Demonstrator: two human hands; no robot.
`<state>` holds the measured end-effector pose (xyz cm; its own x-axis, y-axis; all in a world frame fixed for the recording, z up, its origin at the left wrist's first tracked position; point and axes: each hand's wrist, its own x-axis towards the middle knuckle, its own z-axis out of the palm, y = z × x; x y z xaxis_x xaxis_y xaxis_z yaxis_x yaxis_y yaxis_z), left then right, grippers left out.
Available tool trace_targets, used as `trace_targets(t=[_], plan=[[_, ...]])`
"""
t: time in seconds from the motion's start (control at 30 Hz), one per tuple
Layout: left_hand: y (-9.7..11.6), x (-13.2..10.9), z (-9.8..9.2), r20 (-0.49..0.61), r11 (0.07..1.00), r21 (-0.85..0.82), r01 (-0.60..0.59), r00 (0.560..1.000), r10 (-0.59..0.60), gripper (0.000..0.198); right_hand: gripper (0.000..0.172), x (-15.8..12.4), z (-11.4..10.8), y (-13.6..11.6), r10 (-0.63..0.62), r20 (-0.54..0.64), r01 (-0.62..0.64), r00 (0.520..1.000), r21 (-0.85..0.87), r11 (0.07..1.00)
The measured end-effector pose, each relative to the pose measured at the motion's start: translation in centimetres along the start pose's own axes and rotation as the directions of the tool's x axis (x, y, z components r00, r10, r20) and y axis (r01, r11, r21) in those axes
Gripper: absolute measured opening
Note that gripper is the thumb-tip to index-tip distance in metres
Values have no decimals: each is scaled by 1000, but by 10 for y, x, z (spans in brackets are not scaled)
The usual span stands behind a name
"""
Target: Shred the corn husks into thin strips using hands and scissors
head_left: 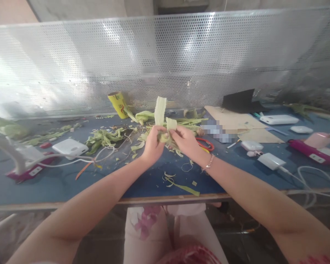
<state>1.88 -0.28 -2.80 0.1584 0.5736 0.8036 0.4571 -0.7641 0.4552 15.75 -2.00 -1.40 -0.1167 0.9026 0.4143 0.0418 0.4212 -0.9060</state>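
Observation:
My left hand (153, 146) and my right hand (186, 143) meet over the middle of the blue table, fingers closed on a pale green leaf strip. The ribbed strip (160, 110) stands up above my left fingers. A shorter piece (171, 124) rises beside my right thumb. Where the two pieces join or cross is hidden by the fingers. Behind and around my hands lie green leaves and stalks (145, 116), and leafy trimmings (106, 139) are heaped to the left. A narrow green shred (185, 189) lies near the front edge.
A yellow tube (118, 105) leans near the perforated metal screen (99, 66). On the left are a white power bank (70, 147), cables and a purple power strip (24, 174). Cardboard (233, 119), a white charger (271, 160) and another purple strip (312, 152) occupy the right.

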Motion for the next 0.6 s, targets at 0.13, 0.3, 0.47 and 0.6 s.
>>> trace_targets(t=[0.13,0.3,0.47,0.6], plan=[[-2,1,0,1,999,16,-47,999,47,17,24,2,-2,1,31,4,-30,1000,-65,997],[2,3,-2,69,988,33,-152,986,149,16,23,1,-4,-1,13,9,-12,1000,-72,997],[5,4,-2,81,996,5,-84,993,84,16,24,2,-4,0,18,10,-17,1000,-56,998],[1,4,1,72,999,-34,20,997,-18,17,24,2,-5,2,4,-11,-5,1000,-111,994]])
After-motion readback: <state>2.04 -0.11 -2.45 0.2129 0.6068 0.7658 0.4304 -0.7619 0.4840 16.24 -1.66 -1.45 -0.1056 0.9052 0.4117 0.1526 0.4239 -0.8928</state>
